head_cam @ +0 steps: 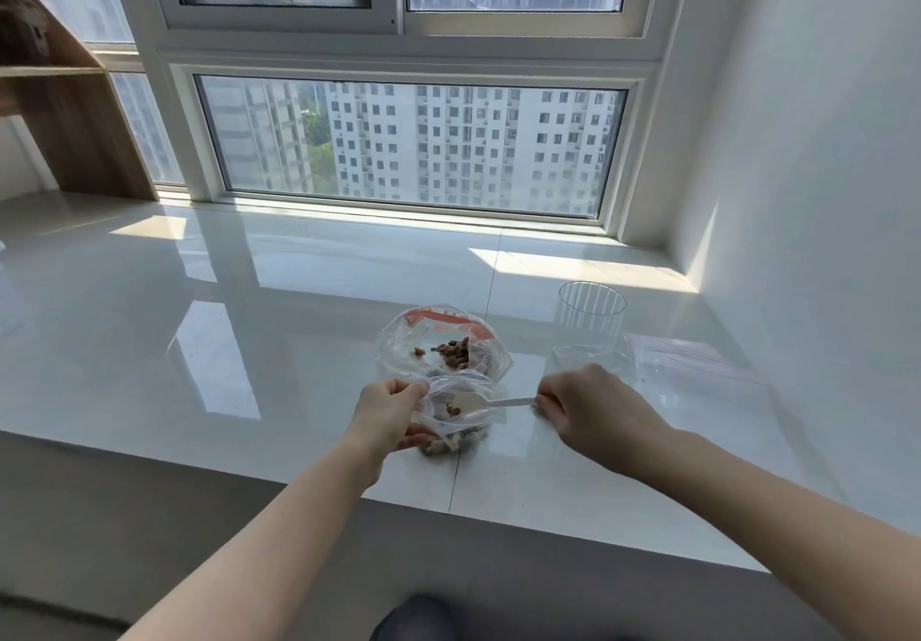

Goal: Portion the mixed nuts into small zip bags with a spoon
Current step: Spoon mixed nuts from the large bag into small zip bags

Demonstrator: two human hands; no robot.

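Fingers of the right hand (588, 406) are pinching the handle end of a white spoon (491, 404) lying level, bowl pointing left into a small zip bag (456, 411) of nuts that the left hand (391, 411) is gripping open, just before a larger nut bag (443, 341) on the white counter (249, 341).

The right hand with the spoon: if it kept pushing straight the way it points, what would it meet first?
Probably the nuts inside the small bag, since the right hand aims the spoon leftward into it; beyond sits the left hand.
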